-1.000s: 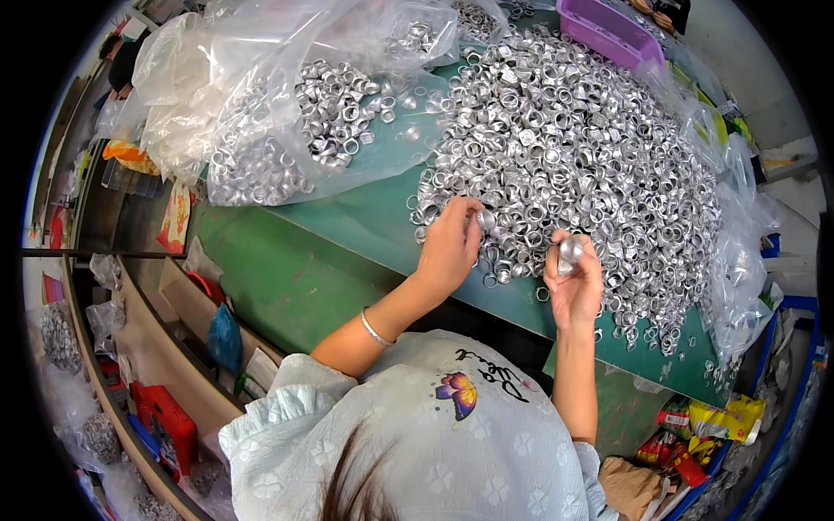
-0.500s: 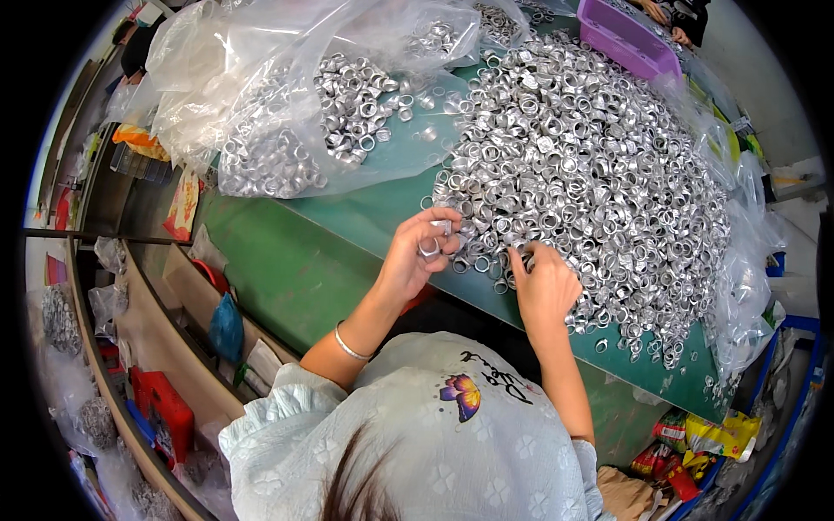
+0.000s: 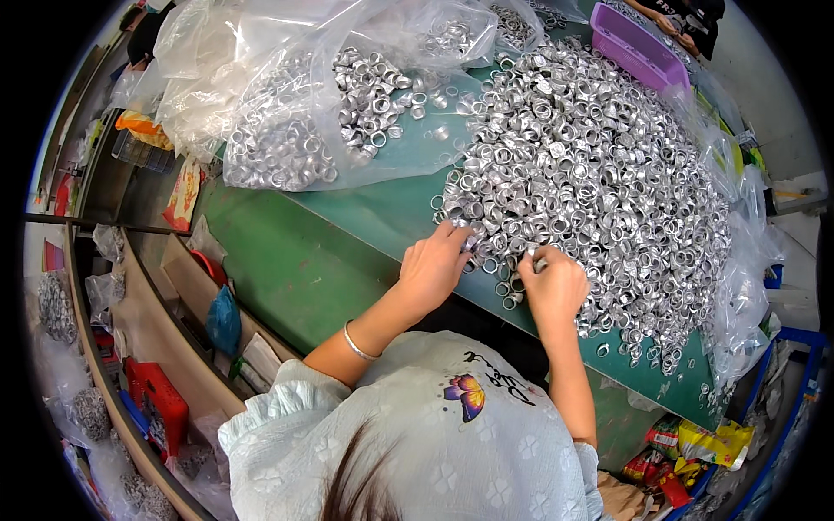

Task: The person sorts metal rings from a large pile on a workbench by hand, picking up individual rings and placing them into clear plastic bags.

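A broad heap of silver-coloured metal rings [image 3: 599,174] covers much of the green table [image 3: 365,213]. At its near left edge, my left hand [image 3: 434,267] is closed, back upward, with a few rings [image 3: 469,234] at its fingertips. I cannot tell exactly how many of these it grips. To the right, my right hand [image 3: 556,286] pinches a small ring [image 3: 531,252] between thumb and fingers, just over the heap's front edge. A bracelet [image 3: 358,343] circles my left wrist. Curled fingers hide part of what each hand holds.
Clear plastic bags [image 3: 287,113] with more rings lie at the far left of the table. A purple basket [image 3: 638,48] stands behind the heap, near another person's hands [image 3: 678,33]. Shelves [image 3: 191,304] run along the left; snack packets [image 3: 708,443] lie low at right.
My left hand has turned from palm-up, with rings showing at its fingers, to back-up and moved down to the heap's edge. My right hand stays near the same spot, now showing a pinched ring.
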Motion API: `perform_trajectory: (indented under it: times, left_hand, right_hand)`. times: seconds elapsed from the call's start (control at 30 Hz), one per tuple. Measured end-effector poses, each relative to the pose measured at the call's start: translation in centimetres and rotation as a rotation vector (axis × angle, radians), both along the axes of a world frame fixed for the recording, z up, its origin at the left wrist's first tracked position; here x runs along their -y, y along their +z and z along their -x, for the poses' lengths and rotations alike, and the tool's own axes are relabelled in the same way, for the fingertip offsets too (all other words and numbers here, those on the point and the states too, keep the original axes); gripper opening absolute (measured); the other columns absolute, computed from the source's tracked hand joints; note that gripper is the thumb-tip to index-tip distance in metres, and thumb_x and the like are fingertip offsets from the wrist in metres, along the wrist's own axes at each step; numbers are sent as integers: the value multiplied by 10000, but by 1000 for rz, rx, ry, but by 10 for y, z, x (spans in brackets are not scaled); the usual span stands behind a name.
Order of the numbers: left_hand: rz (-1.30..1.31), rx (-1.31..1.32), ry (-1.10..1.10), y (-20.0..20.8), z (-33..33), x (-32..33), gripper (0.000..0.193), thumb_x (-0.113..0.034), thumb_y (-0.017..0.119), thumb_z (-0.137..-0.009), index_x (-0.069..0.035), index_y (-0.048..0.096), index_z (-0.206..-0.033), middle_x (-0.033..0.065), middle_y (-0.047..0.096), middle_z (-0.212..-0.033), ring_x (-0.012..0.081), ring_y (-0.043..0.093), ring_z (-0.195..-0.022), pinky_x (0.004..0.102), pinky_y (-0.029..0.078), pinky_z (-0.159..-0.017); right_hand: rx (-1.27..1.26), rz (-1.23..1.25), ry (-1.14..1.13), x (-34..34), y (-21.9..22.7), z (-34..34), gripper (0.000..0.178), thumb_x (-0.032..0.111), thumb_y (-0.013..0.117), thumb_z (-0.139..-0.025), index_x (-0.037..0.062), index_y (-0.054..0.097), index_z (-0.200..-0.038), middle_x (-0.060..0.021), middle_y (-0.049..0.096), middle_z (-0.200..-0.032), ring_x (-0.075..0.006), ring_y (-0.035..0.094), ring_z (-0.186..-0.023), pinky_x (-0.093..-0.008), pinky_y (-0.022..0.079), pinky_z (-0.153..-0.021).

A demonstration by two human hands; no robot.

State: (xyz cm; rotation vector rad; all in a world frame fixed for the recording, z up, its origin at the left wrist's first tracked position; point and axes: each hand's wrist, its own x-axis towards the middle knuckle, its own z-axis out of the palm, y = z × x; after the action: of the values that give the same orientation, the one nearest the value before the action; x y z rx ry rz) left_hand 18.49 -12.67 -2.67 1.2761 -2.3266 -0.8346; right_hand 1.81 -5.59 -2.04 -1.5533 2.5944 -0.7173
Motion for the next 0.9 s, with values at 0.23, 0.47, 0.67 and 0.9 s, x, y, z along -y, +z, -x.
perform_trajectory:
  times: [0.23, 0.47, 0.67, 0.9]
  left_hand:
    - [-12, -51, -18, -6, -2, 3, 275, -92, 648, -774, -68, 579, -1039, 126, 577, -944, 367, 572, -776, 434, 451, -650]
    - [-226, -432, -12, -17, -11, 15, 310, -103, 673, -792, -17, 569, -1072, 42, 535, -766, 172, 530, -650, 289, 415, -547]
    - [-1301, -1361, 124, -13, -29, 28, 334, -221, 520, -917, 29, 515, -1139, 162, 569, -1049, 195, 586, -871, 185, 443, -495]
    - [-1360, -1514, 147, -32, -55, 37, 223, -214, 518, -882, -15, 568, -971, 162, 604, -911, 229, 605, -789, 204, 441, -413]
  right_hand:
    - [1127, 480, 56, -25, 5, 39, 66, 81, 597, -813, 17, 589, -799, 1, 545, -647, -53, 450, -537, -191, 309, -445]
    - [1900, 675, -23, -21, 4, 43, 110, 162, 528, -890, 68, 505, -838, -61, 542, -760, -121, 455, -515, -207, 344, -406]
    - [2141, 479, 15, -6, 9, 26, 242, 164, 535, -899, 55, 506, -1112, -54, 518, -695, -121, 442, -496, -214, 323, -388]
    - [1163, 134, 217, 19, 12, -5, 95, 51, 669, -782, 5, 664, -865, -38, 580, -655, -120, 536, -551, -254, 410, -474]
